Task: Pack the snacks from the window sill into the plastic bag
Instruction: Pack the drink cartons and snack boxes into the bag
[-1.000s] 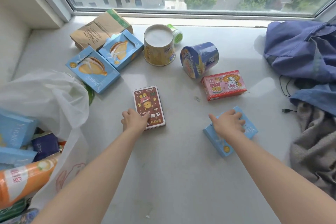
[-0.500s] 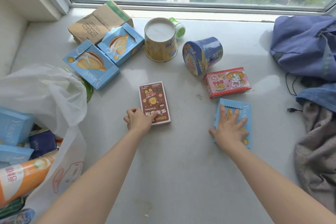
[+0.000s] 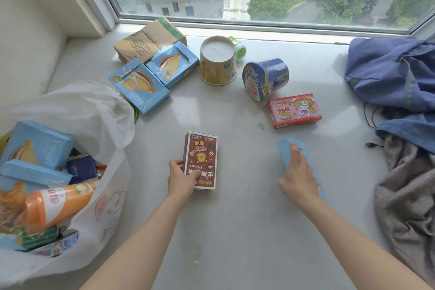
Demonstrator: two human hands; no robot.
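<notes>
Left hand (image 3: 182, 178) grips brown box (image 3: 201, 160), right hand (image 3: 297, 178) grips blue box (image 3: 288, 152), both apparently bound for the bag (image 3: 103, 125).

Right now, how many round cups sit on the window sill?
2: a yellow cup standing near the window, and a blue cup on its side to its right. None seems hidden.
</notes>
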